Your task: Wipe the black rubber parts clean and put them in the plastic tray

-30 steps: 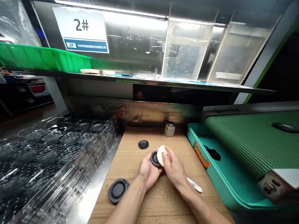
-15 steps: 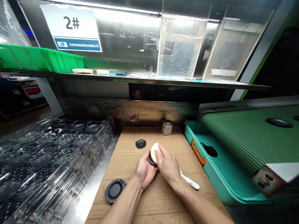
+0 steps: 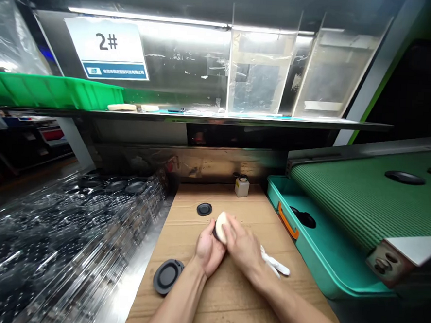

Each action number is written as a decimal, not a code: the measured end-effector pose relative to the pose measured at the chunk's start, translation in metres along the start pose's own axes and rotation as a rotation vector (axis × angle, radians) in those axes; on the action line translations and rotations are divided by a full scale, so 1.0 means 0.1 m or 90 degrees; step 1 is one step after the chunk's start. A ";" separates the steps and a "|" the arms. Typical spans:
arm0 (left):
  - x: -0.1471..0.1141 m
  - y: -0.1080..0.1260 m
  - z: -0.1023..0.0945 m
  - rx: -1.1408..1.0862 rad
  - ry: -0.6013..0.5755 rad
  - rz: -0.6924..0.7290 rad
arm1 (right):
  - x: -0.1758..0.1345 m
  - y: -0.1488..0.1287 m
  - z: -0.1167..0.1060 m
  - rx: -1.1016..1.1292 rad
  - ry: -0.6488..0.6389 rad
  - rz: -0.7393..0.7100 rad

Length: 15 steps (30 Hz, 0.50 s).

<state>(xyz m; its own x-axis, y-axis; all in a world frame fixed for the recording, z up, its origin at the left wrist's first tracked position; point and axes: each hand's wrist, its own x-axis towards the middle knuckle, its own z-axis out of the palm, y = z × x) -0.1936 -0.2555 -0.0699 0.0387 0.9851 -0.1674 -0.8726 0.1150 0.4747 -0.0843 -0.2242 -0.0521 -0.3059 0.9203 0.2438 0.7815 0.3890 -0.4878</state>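
My left hand (image 3: 208,249) is closed around a small black lid-like disc (image 3: 215,232), mostly covered from above. A white oval sponge pad (image 3: 221,226) lies against the disc, pinched in my right hand (image 3: 241,243). Just beyond them, a small black round lid (image 3: 204,209) rests on the cardboard sheet (image 3: 228,308). Beside my left forearm lies a larger dark grey round lid (image 3: 167,277). A white object with a slim handle (image 3: 280,268) sits under the right wrist, partly hidden.
A small square bottle (image 3: 241,186) stands at the cardboard's far edge. Clear plastic trays (image 3: 67,250) of black parts fill the left. At right are a teal bin (image 3: 326,265) with black pieces and a green conveyor belt (image 3: 366,200). A metal shelf (image 3: 240,120) crosses above.
The view has shifted slightly, so the scene sits a little lower. Against the disc, the sponge pad has turned slightly and covers more of it. Both hands keep their hold.
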 end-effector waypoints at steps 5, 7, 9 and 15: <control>0.00 0.02 -0.03 0.009 -0.005 0.003 | -0.06 -0.01 0.07 -0.012 0.014 -0.023; 0.00 0.03 -0.04 0.014 0.001 0.007 | -0.02 0.01 0.08 -0.022 0.004 -0.026; 0.00 0.04 -0.05 0.020 0.019 0.020 | 0.07 0.07 0.07 0.008 0.037 0.021; 0.03 0.05 -0.05 0.017 0.041 0.033 | 0.23 0.32 0.00 0.309 0.096 -0.007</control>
<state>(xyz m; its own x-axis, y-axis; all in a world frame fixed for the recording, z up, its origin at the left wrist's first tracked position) -0.2004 -0.2528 -0.0719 -0.0377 0.9798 -0.1966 -0.8596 0.0685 0.5064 -0.0664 -0.1911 -0.0621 -0.2032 0.9136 0.3522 0.4244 0.4063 -0.8092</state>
